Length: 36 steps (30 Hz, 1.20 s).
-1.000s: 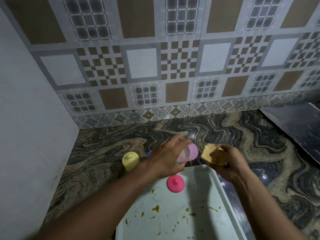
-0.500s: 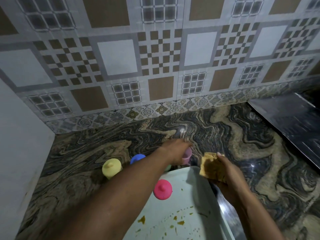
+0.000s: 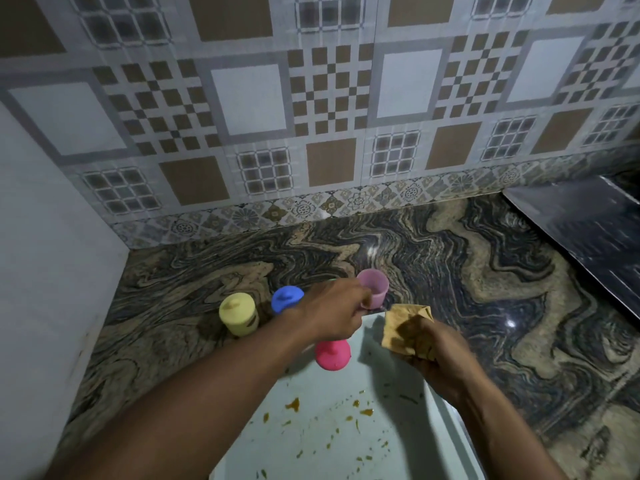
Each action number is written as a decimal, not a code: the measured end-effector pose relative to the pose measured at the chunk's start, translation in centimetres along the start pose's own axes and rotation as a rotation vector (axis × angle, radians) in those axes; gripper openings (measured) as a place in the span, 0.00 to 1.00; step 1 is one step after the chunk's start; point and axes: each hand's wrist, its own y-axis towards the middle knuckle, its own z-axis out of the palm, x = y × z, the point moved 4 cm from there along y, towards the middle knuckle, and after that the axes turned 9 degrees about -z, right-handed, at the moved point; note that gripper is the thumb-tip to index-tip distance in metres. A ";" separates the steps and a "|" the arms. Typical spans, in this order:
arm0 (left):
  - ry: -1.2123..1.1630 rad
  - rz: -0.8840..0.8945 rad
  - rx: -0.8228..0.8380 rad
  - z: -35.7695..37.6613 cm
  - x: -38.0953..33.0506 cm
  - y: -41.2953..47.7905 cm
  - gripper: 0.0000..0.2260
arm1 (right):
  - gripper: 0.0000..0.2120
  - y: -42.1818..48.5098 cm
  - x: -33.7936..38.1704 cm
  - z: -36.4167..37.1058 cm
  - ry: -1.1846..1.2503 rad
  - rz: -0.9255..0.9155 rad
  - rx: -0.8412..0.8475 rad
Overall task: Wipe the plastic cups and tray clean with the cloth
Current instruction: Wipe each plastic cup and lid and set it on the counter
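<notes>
Light pink cup (image 3: 374, 287) stands open side up on counter (image 3: 485, 271), just past tray (image 3: 391, 441). Left hand (image 3: 332, 315) curls fingers round its side. Right hand (image 3: 436, 355) squeezes brown cloth (image 3: 407, 323) over spotty tray. Hot pink cup (image 3: 332, 355) upside down on tray. Yellow cup (image 3: 238, 313), blue cup (image 3: 286, 298) upside down on counter, left.

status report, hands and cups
Left hand grips pale pink plastic cup, upright on counter. Right hand holds crumpled tan cloth. Pale plastic tray food-stained, bright pink plastic cup inverted on it.

Tray (image 3: 391, 372) cut off at bottom edge; left hand (image 3: 329, 313) hides part of magenta cup (image 3: 332, 356).
</notes>
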 end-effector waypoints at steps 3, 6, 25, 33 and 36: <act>0.074 -0.082 0.191 2.6 1.6 -2.9 0.15 | 0.09 -0.6 -2.0 0.9 -0.138 -0.021 0.073; 0.103 -0.083 0.233 4.3 2.7 -4.4 0.15 | 0.11 -1.0 -3.0 1.7 -0.279 -0.098 0.155; -0.250 -0.113 -0.256 2.9 4.6 -6.3 0.09 | 0.30 -3.2 -6.0 4.2 -1.192 -1.181 0.513; -0.355 -0.117 -0.446 2.6 3.9 -6.9 0.11 | 0.17 -1.9 -3.7 3.0 0.216 -0.009 0.133; -0.270 -0.038 -0.525 2.4 1.9 -6.9 0.10 | 0.28 -2.2 -3.1 5.5 0.447 0.175 0.196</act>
